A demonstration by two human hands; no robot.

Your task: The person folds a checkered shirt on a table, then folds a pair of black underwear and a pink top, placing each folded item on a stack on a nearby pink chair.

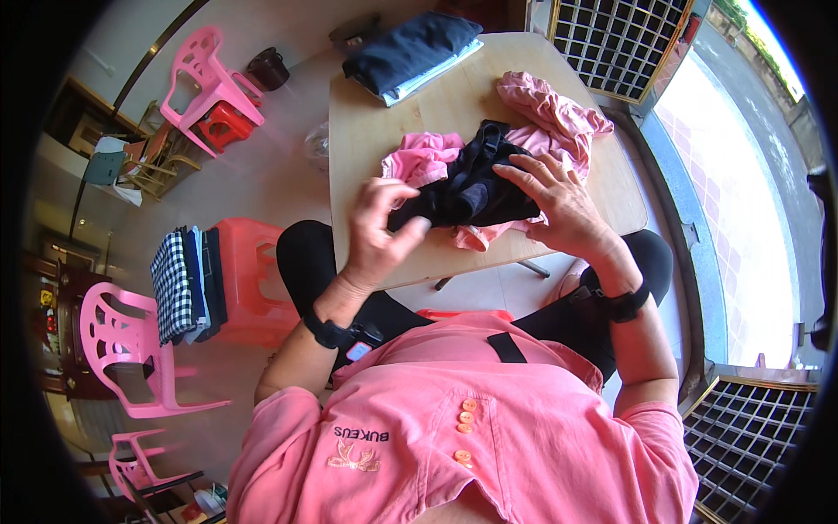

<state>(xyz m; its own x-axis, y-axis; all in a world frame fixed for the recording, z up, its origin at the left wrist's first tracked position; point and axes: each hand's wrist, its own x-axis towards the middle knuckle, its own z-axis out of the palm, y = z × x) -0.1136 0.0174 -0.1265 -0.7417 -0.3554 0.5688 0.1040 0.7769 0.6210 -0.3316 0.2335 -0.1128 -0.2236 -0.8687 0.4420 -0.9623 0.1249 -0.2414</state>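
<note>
A crumpled black garment (484, 190) lies on the wooden-topped table in front of me, over pink garments. My left hand (383, 226) is raised at the black cloth's left end, thumb and fingers apart, with nothing between them. Fingers spread, my right hand (556, 196) is over the right part of the black cloth; whether it presses on it I cannot tell. A bunched pink garment (550, 114) stretches behind that hand towards the table's right edge. Another pink piece (425, 157) lies behind my left hand. Both wrists wear black straps.
Folded dark and light blue clothes (412, 56) lie at the table's far left corner. Left of me, a red plastic stool (252, 281) bears a folded stack with a checked cloth (171, 285). Pink plastic chairs (124, 347) stand beyond. Metal grille doors (622, 42) flank the doorway at right.
</note>
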